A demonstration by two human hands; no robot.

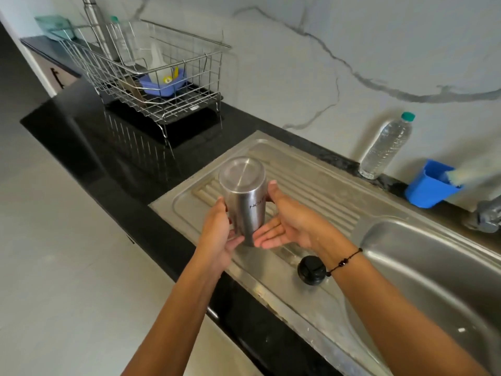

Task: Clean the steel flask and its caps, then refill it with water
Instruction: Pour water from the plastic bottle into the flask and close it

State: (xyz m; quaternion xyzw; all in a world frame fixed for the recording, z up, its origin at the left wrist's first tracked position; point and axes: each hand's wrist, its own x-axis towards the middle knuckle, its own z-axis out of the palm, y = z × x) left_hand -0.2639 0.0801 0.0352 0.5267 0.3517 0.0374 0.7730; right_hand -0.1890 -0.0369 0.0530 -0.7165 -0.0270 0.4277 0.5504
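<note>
The steel flask (245,202) is upside down, its flat base towards me, held above the ribbed drainboard (311,185) between both hands. My left hand (217,234) grips its lower left side, thumb on the wall and fingers reaching under it. My right hand (287,221) presses against the right side with straight fingers and the thumb up along the wall. The flask's mouth is hidden behind my hands. A black cap (311,270) lies on the drainboard by my right wrist.
The steel sink basin (433,267) lies to the right, with a tap (485,215) behind it. A blue tub holding a brush (428,185) and a plastic water bottle (385,147) stand by the wall. A wire dish rack (151,77) sits at the back left.
</note>
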